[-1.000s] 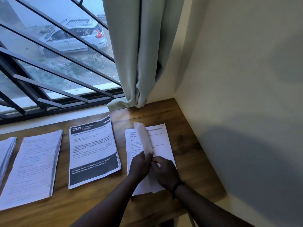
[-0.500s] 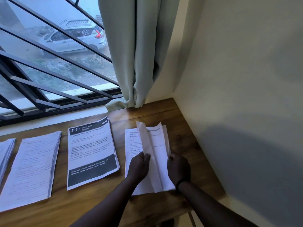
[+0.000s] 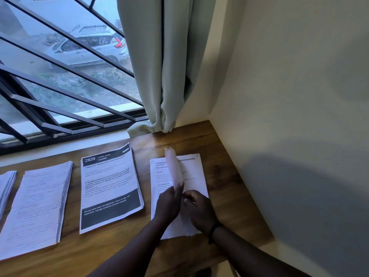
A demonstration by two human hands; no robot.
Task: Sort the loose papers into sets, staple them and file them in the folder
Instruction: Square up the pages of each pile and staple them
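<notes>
A small stack of white printed papers (image 3: 194,172) lies at the right end of the wooden desk (image 3: 235,198). One sheet (image 3: 173,166) stands up from it, curled on edge. My left hand (image 3: 168,202) pinches that lifted sheet at its lower part. My right hand (image 3: 200,208) rests on the stack just beside it, fingers curled at the sheets' edge. To the left lies a thicker pile with a "2939 Dining Area" cover page (image 3: 109,186). Further left is another white pile (image 3: 38,206), and a third pile (image 3: 7,186) is cut off by the frame. No stapler or folder is in view.
A pale curtain (image 3: 163,62) hangs down to the desk's back edge. A barred window (image 3: 60,76) runs along the back, and a plain wall (image 3: 289,116) closes the right side. The desk's front edge passes under my forearms.
My right hand, which held the stack's right edge half a second ago, has come back in beside my left hand. The lifted sheets have narrowed to one curled sheet.
</notes>
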